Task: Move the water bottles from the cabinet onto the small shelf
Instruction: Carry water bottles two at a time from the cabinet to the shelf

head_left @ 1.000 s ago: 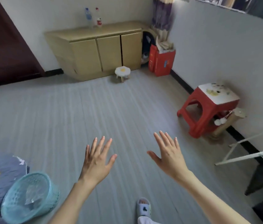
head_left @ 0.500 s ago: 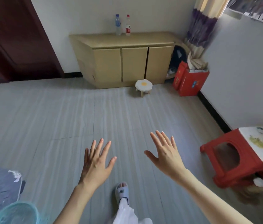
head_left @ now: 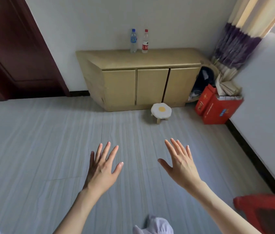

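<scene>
A red stool (head_left: 267,211) was cut off at the lower right corner, and the labels on both bottles were too small to read. The blue-capped bottle (head_left: 133,41) and red-capped bottle (head_left: 145,41) stood upright, just beside each other, on the tan cabinet (head_left: 143,78). The left hand (head_left: 102,169) and right hand (head_left: 181,164) hovered spread and empty above the grey floor (head_left: 40,141), well apart from them.

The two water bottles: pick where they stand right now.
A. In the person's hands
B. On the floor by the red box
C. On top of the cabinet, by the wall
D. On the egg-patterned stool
C: the blue-capped bottle and red-capped bottle stand upright side by side on the cabinet top, while the left hand and right hand are open and empty.
</scene>
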`<action>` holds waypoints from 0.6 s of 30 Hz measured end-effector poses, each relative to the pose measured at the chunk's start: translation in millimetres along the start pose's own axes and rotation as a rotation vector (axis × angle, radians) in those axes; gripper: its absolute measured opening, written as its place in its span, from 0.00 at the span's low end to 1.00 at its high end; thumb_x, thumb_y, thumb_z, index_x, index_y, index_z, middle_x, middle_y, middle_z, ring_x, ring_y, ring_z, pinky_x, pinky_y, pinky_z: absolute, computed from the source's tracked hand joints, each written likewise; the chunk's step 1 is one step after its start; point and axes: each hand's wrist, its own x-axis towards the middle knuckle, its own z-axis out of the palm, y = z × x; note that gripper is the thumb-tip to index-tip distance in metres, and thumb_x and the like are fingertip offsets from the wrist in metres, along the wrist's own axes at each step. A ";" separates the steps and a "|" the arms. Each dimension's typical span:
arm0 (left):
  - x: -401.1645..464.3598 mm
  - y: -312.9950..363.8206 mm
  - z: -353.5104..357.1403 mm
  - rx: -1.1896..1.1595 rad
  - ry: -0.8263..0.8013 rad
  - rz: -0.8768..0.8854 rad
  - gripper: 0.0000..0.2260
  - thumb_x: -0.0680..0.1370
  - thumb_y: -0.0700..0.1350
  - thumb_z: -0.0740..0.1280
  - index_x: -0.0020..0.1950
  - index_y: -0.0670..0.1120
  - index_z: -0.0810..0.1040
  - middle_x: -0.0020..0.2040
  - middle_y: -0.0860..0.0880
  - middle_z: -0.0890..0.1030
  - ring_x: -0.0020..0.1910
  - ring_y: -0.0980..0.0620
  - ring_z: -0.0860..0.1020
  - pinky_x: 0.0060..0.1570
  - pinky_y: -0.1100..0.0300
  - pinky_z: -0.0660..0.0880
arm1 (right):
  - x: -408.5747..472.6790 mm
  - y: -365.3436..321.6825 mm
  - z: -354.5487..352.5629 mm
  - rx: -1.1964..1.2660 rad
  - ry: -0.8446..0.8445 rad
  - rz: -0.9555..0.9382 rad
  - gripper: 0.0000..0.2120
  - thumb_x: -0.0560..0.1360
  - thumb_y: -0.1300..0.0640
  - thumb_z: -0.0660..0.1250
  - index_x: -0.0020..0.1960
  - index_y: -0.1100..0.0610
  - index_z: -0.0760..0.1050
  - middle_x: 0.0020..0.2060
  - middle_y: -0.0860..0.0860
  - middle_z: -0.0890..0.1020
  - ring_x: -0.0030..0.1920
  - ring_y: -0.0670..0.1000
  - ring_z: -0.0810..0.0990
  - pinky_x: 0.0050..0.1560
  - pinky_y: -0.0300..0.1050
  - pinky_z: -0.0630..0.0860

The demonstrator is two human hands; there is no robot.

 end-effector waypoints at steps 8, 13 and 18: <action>184.7 -7.9 28.1 -0.014 0.000 -0.043 0.43 0.64 0.73 0.29 0.73 0.54 0.53 0.76 0.49 0.51 0.73 0.52 0.41 0.69 0.50 0.40 | 195.7 58.8 9.1 0.019 -0.008 -0.018 0.34 0.75 0.37 0.54 0.73 0.54 0.55 0.73 0.56 0.60 0.73 0.57 0.55 0.71 0.55 0.45; 298.9 -1.0 20.6 -0.037 0.032 -0.058 0.41 0.67 0.72 0.31 0.73 0.53 0.55 0.75 0.49 0.53 0.73 0.52 0.44 0.69 0.50 0.43 | 319.8 81.9 -1.4 0.040 0.014 -0.057 0.33 0.75 0.39 0.57 0.73 0.55 0.56 0.73 0.55 0.60 0.74 0.56 0.55 0.72 0.54 0.46; 385.7 -17.0 30.3 -0.028 0.016 -0.098 0.41 0.68 0.71 0.32 0.72 0.52 0.57 0.75 0.48 0.55 0.73 0.50 0.45 0.69 0.49 0.46 | 414.8 90.3 7.4 0.052 -0.017 -0.105 0.34 0.74 0.35 0.50 0.73 0.55 0.57 0.72 0.55 0.63 0.73 0.56 0.57 0.71 0.54 0.46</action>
